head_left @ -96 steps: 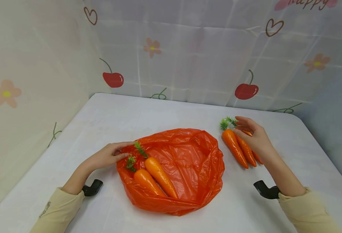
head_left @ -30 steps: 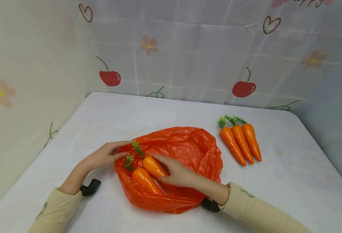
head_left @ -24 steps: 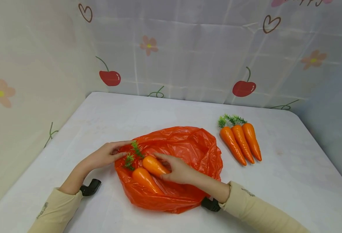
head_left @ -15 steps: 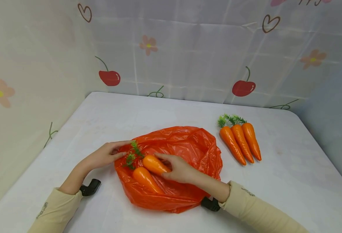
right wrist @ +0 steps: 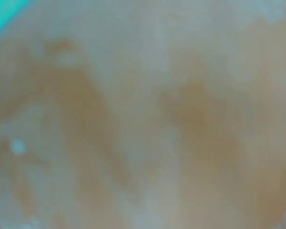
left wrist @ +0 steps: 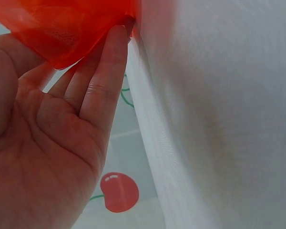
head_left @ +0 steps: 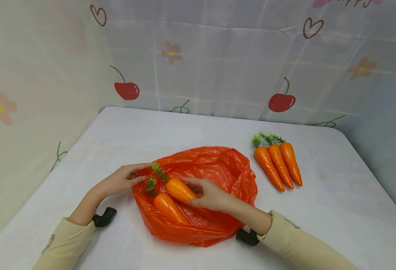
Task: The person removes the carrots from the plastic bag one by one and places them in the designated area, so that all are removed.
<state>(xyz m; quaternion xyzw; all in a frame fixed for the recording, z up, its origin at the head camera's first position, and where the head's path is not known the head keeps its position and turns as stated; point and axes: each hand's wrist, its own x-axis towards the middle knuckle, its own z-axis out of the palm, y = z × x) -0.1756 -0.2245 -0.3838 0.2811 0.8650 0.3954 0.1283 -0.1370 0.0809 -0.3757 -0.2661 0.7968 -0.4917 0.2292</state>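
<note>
Two orange carrots with green leafy tops lie in a red plastic bag (head_left: 215, 165), whose mouth is spread wide on the table. My right hand (head_left: 211, 195) grips the lower part of the farther carrot (head_left: 179, 190); that carrot's tip is hidden behind the hand. Just in front lies the nearer carrot (head_left: 169, 209), untouched. At the bag's left rim, my left hand (head_left: 122, 182) holds the edge. The left wrist view has the red plastic (left wrist: 66, 33) between thumb and fingers, the thumb tip out of sight. The right wrist view is only a blur.
Side by side on the white table (head_left: 336, 195), right of the bag, lie a left carrot (head_left: 269, 167), a middle carrot (head_left: 280, 165) and a right carrot (head_left: 290, 163). A printed curtain (head_left: 215, 67) hangs behind the table. Each wrist carries a black camera.
My right hand has gone from the three carrots on the right to the farther carrot in the bag. That carrot has shifted slightly to the right with the hand. My left hand stays put.
</note>
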